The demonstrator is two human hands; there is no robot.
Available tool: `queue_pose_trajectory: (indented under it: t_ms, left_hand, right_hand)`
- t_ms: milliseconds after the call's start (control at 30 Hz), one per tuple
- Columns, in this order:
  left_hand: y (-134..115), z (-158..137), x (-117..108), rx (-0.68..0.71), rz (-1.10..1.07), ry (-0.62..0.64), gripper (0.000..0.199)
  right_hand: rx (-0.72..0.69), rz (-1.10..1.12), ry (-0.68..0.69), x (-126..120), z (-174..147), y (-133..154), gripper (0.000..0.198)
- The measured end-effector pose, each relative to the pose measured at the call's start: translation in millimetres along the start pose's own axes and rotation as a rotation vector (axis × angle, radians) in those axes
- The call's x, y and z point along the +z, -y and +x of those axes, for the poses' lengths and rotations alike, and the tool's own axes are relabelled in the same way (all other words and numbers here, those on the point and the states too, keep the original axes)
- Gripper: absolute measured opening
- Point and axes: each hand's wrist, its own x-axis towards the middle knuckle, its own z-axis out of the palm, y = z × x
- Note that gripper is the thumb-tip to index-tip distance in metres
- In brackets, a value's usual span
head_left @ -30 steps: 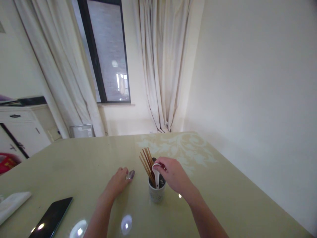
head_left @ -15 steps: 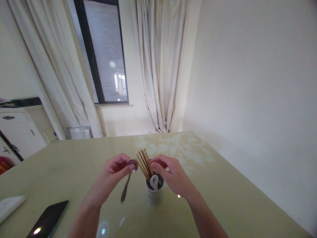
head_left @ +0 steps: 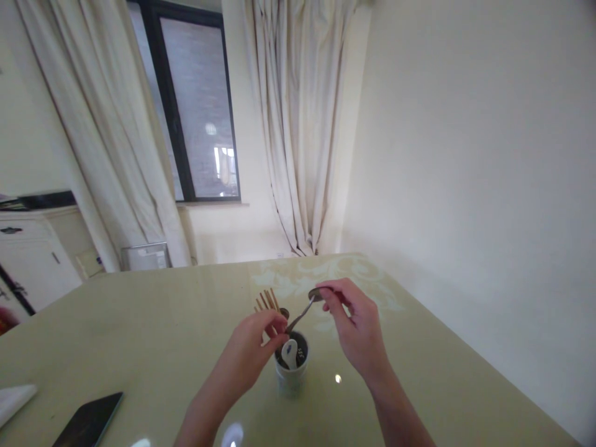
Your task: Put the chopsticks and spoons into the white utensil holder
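A metal spoon (head_left: 305,308) hangs tilted above the utensil cup, bowl end up and to the right. My right hand (head_left: 356,323) pinches it by its bowl. Over the left side of the cup, my left hand (head_left: 261,338) has its thumb and fingers closed at the lower end of the spoon's handle. The patterned cup (head_left: 292,380) stands upright on the table and holds a white ceramic spoon (head_left: 289,354). Several wooden chopsticks (head_left: 267,300) rise behind my left hand, which hides their lower parts. Beside them shows a second dark spoon bowl (head_left: 284,312).
A dark phone (head_left: 89,421) lies on the glossy green table (head_left: 153,335) at the lower left, with a white object (head_left: 16,400) beyond it at the edge of view. Along the table's right side runs a white wall (head_left: 475,174). Curtains (head_left: 302,124) hang behind.
The metal spoon, held by its bowl in my left hand before, now appears in my right hand above the cup. My left hand has moved right to the cup; my right has drawn back rightward.
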Motion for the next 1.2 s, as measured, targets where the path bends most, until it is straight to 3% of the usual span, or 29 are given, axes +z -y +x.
queue_pose_trajectory:
  t_ms: [100,200,633,933,1067,1200]
  left_hand:
    - [6,3,8,0.005,0.225,0.104,0.007]
    - [7,3,15,0.038,0.274,0.163,0.019]
    - [3,-3,4,0.053,0.041,0.181,0.025]
    - [20,-9,-35,-0.081,0.190,-0.020,0.025]
    - [20,-9,-39,-0.080,0.202,-0.050,0.026]
    - [13,-6,-35,-0.061,0.130,-0.065,0.030]
  right_hand:
    - [-0.002,-0.034,0.029,-6,3,-4,0.023]
    - [-0.023,-0.056,0.129,-5,3,-2,0.025]
    - [-0.012,-0.281,0.423,22,-6,-12,0.020]
    - [0.065,-0.292,0.563,36,-11,-19,0.024]
    - [0.047,-0.305,0.586,45,-15,-20,0.020]
    - [0.056,-0.255,0.525,45,-15,-17,0.021]
